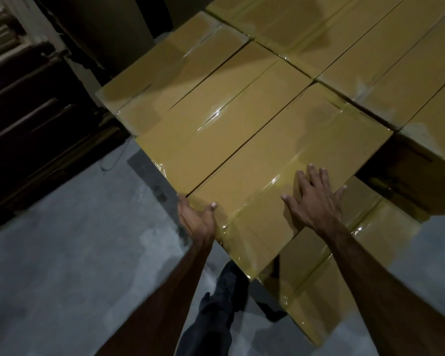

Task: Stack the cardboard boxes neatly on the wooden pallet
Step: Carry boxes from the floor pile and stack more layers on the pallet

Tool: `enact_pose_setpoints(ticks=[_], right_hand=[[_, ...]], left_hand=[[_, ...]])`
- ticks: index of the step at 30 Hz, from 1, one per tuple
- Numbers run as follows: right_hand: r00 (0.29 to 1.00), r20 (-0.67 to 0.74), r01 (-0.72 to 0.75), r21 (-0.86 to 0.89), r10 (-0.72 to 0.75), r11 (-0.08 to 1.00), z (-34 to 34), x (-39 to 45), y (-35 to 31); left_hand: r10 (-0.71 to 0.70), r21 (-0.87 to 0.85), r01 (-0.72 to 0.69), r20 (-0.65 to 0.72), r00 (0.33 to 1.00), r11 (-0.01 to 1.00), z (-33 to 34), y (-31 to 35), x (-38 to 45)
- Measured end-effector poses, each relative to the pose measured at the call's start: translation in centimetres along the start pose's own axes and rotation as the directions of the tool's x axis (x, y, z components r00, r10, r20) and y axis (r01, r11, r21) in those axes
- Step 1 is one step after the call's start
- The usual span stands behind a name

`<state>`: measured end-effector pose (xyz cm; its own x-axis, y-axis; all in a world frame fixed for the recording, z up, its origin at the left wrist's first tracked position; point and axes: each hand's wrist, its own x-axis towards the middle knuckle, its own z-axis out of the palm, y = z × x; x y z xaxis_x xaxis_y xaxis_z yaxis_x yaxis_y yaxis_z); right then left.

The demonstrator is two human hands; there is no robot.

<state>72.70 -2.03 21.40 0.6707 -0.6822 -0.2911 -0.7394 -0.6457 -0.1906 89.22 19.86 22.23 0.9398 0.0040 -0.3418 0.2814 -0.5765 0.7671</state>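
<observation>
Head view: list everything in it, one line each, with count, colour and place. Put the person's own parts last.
Top-layer cardboard boxes: at least five, tan, sealed with clear tape, packed side by side across the middle and upper right.
Nearest top box: one, tan, at the front of the stack, under both hands.
Lower boxes: at least two, tan, taped, one layer down at lower right.
Floor: grey concrete, lower left.
Dark stacked material: dark brown, left edge; too dim to identify.
Leg: one, dark trousers, bottom centre.
Left hand: grips the near box's left corner.
Right hand: flat on the box top, fingers spread.
</observation>
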Motion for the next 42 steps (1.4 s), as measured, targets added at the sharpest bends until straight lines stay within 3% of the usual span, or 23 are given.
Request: enact_pose_setpoints(ticks=[5, 10, 17, 24, 30, 36, 39, 42], right_hand=[[0.999, 0.01, 0.03, 0.003, -0.03, 1.0, 0.1, -1.2, 0.8], [0.998, 0.034, 0.053, 0.188, -0.061, 0.981, -1.8, -6.5, 0.5], [0.973, 0.004, -0.19, 0.572, 0.229, 0.798, -7.9, -20.5, -2.1], [0.858, -0.051, -0.245, 0.834, 0.511, 0.495, -14.5, -36.8, -1.7], [0.687, -0.074, -0.194, 0.94, 0.723, 0.281, -19.4, -47.0, 3.3], [0.531, -0.043, -0.1, 0.988, 0.846, 0.113, -21.3, -53.6, 8.2], [0.49, -0.025, -0.077, 0.994, 0.871, 0.073, -21.9, -54.2, 10.4], [0.497, -0.021, -0.076, 0.995, 0.868, 0.067, -22.8, -53.2, 13.0]], left_hand=[[-0.002, -0.008, 0.002, 0.005, 1.0, 1.0, -0.3, -0.3, 0.1], [0.112, 0.107, -0.129, 0.151, 0.982, 0.986, -2.8, 0.7, -2.2], [0.171, 0.221, -0.269, 0.381, 0.909, 0.937, -10.0, 5.7, -13.2], [0.332, 0.145, -0.581, 0.701, 0.632, 0.801, -17.2, 7.8, -27.3], [0.387, -0.032, -0.636, 0.817, 0.428, 0.771, -16.7, 12.5, -39.2], [0.395, -0.129, -0.702, 0.889, 0.23, 0.7, -14.2, 14.2, -46.3], [0.393, -0.145, -0.725, 0.901, 0.185, 0.673, -12.0, 14.9, -47.7], [0.375, -0.142, -0.736, 0.913, 0.16, 0.661, -9.3, 16.3, -49.4]])
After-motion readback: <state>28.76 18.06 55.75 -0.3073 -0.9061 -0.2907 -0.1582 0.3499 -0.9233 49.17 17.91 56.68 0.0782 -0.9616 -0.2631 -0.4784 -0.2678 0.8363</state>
